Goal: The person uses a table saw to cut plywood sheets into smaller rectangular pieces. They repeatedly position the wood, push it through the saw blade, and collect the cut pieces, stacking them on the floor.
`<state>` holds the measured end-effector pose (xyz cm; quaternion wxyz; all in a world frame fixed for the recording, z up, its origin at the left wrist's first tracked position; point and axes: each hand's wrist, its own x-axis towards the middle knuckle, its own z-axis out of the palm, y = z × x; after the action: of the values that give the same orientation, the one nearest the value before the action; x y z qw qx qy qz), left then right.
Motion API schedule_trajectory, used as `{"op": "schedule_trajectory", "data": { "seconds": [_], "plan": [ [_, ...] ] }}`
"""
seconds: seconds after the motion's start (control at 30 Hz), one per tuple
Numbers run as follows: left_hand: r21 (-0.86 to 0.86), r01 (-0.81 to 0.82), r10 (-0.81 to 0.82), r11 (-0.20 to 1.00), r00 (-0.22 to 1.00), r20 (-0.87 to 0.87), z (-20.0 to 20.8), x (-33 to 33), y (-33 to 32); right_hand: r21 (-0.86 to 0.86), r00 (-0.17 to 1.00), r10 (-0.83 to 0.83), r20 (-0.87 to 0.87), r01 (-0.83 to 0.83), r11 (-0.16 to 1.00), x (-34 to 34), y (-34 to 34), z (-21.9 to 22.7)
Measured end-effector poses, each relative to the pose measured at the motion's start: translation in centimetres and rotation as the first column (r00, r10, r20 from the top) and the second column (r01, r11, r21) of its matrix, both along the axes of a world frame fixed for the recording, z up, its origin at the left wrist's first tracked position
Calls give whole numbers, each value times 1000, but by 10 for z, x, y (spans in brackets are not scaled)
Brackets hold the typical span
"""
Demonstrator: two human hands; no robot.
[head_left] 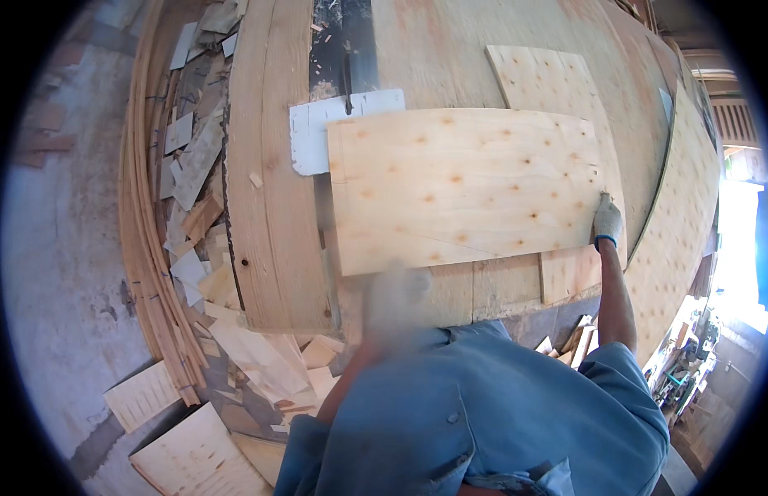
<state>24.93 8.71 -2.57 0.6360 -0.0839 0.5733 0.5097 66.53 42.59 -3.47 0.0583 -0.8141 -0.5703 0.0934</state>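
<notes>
A pale plywood panel (pixel 450 186) with brown knot spots lies across the wooden work table in front of me. My right hand (pixel 607 221), in a light glove with a blue cuff, is closed on the panel's right edge. My left hand (pixel 396 293) is at the near edge, toward the left corner. Motion smears it, so its fingers and any grip cannot be made out. Beyond the panel's left end is a white plate (pixel 305 136), partly covered by the panel. A second plywood piece (pixel 545 74) lies partly under the panel.
A dark strip (pixel 342 50) runs along the wooden table (pixel 272 165). Offcuts (pixel 198 161) and long thin wood strips (pixel 144 248) fill the left side. Another plywood sheet (pixel 673 198) leans at right. Scraps (pixel 260 355) and boards (pixel 194 450) lie on the floor at lower left.
</notes>
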Motion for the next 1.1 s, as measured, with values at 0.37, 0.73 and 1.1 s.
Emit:
{"op": "schedule_trajectory", "data": {
  "seconds": [0.37, 0.73, 1.1],
  "plan": [
    [-5, -15, 15, 1000, 1000, 2, 7, -1, 30, 4, 996, -36, -77, 37, 999, 7, 23, -3],
    [-31, -32, 34, 999, 998, 58, -10, -1, 44, 10, 997, -47, -54, 47, 999, -4, 38, 4],
    [-89, 18, -18, 996, 1000, -9, 8, -3, 58, 6, 997, -53, -50, 54, 999, -8, 42, 3]
  ]
}}
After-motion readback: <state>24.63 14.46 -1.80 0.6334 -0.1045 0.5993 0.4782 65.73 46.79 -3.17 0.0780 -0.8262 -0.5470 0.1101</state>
